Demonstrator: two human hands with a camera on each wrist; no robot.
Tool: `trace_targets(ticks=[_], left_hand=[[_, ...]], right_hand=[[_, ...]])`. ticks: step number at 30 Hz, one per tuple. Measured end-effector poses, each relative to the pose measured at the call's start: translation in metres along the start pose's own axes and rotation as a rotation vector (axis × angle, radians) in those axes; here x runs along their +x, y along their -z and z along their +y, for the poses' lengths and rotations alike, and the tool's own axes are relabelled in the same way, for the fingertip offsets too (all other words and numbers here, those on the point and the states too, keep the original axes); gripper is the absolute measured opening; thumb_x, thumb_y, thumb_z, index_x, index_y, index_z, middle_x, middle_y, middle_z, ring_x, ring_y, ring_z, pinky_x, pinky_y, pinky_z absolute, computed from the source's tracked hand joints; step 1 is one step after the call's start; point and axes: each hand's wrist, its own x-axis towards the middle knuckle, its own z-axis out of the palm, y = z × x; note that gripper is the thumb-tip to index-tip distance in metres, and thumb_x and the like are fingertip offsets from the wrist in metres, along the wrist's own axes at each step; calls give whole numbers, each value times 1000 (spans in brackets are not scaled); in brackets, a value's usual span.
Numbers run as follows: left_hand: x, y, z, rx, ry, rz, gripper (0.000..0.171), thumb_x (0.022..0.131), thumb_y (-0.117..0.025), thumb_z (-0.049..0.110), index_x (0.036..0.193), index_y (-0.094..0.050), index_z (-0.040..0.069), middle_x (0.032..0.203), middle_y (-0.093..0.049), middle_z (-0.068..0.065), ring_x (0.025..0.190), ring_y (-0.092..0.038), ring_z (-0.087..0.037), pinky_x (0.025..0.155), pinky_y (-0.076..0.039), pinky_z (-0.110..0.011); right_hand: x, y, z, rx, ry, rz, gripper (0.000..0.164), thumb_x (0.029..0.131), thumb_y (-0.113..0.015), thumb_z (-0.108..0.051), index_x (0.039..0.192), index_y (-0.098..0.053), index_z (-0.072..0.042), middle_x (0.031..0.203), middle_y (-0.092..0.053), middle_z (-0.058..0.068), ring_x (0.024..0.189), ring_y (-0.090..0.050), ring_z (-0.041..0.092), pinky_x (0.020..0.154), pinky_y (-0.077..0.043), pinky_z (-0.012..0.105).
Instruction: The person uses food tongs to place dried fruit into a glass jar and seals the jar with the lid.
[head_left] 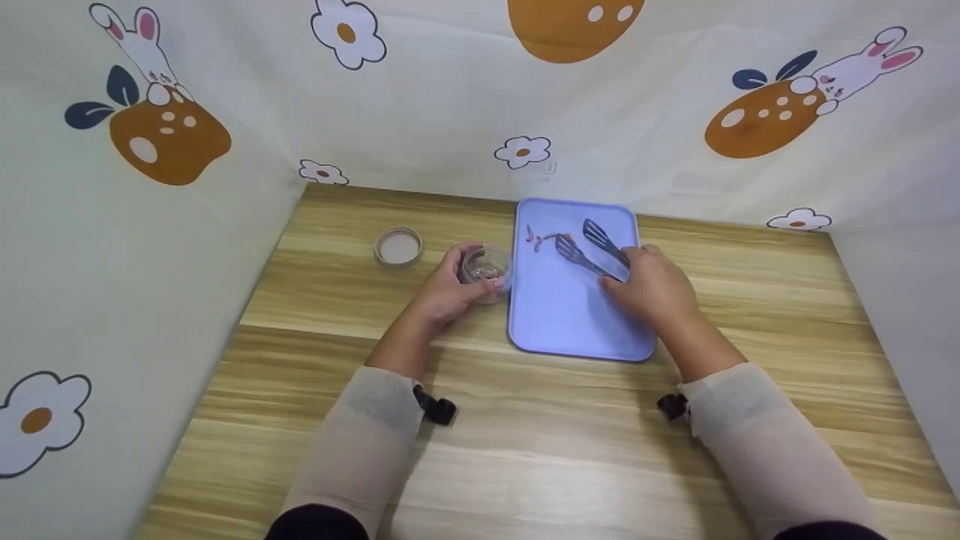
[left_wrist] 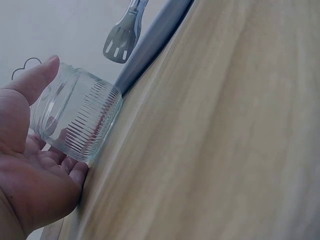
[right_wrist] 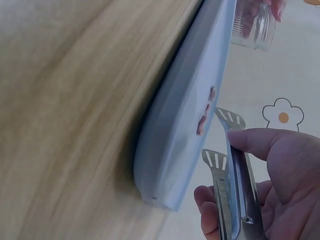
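Observation:
My left hand point(head_left: 444, 291) holds a clear glass jar point(left_wrist: 82, 112) around its side, thumb near the rim. The jar stands upright on the table, close against the left edge of a blue tray point(head_left: 555, 322). Some small reddish bits show inside it, too blurred to identify. Over the tray, my right hand point(head_left: 658, 286) grips a pair of tongs point(right_wrist: 235, 185) with slotted heads, which stand apart with nothing between them. Several small reddish-brown dried pieces point(head_left: 538, 244) lie on the tray's far left part, near one tong head.
A round lid point(head_left: 399, 247) lies on the wooden table point(head_left: 495, 450) to the left of the jar. Cloth walls point(head_left: 442, 105) printed with rabbits, oranges and flowers enclose the table's back and sides.

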Motion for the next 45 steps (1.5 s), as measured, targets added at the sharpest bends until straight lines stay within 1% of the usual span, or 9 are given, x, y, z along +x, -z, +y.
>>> trace_targets(ticks=[5, 12, 15, 19, 26, 35, 41, 43, 45], left_hand=[[0, 1, 0, 20, 10, 6, 83, 73, -86, 42, 142, -43, 27, 148, -47, -3, 138, -43, -26, 122, -24, -40], [0, 0, 0, -14, 24, -33, 88, 77, -84, 39, 149, -36, 22, 155, -39, -8, 143, -36, -27, 124, -19, -40], [1, 0, 0, -14, 19, -33, 88, 77, -84, 39, 149, -36, 21, 155, -39, -9, 143, -36, -28, 123, -19, -40], [1, 0, -1, 9, 13, -15, 85, 75, -85, 41, 145, -40, 24, 151, -43, -6, 139, -40, -25, 122, -23, -39], [1, 0, -4, 37, -20, 13, 81, 74, -85, 42, 142, -43, 25, 147, -48, -1, 137, -43, -23, 121, -24, -40], [1, 0, -3, 67, -3, 13, 79, 75, -85, 43, 140, -44, 29, 147, -48, 1, 137, -43, -22, 121, -25, -38], [3, 5, 6, -27, 58, -85, 89, 79, -84, 26, 151, -34, 12, 156, -39, -10, 145, -34, -31, 124, -19, -41], [3, 6, 6, -35, 63, -91, 91, 78, -84, 28, 152, -32, 11, 157, -37, -9, 146, -33, -31, 124, -18, -40], [3, 5, 4, -20, 58, -73, 91, 77, -85, 33, 151, -34, 16, 156, -39, -6, 145, -35, -28, 124, -20, -38]], right_hand=[[2, 2, 1, -13, 11, -24, 58, 88, -69, -43, 130, -58, -3, 113, -61, 17, 93, -57, 33, 83, -48, 52], [3, 4, 5, -25, 31, -11, 33, 89, -68, -33, 109, -67, -8, 101, -65, 15, 82, -58, 31, 72, -47, 49], [3, 5, 6, -24, 33, -10, 31, 89, -68, -31, 110, -67, -9, 101, -66, 14, 82, -58, 31, 71, -47, 47], [2, 6, 9, -29, 37, -16, 29, 90, -66, -30, 110, -67, -8, 101, -66, 15, 81, -57, 31, 68, -46, 44], [0, 10, 12, -10, 22, -1, 19, 90, -67, -27, 100, -68, -11, 90, -67, 11, 73, -58, 28, 60, -45, 38], [-1, 12, 13, -21, 33, 27, 23, 89, -64, -20, 109, -71, -10, 98, -70, 13, 78, -60, 29, 66, -48, 44], [-1, 11, 13, -9, 19, 45, 24, 91, -61, -18, 111, -72, -12, 99, -70, 12, 80, -60, 29, 67, -48, 45], [-2, 12, 13, -5, 19, 60, 24, 91, -61, -17, 112, -72, -12, 101, -70, 12, 82, -60, 29, 68, -48, 46], [-2, 13, 11, 0, 23, 75, 23, 91, -62, -17, 111, -72, -12, 101, -70, 11, 82, -61, 29, 68, -48, 46]])
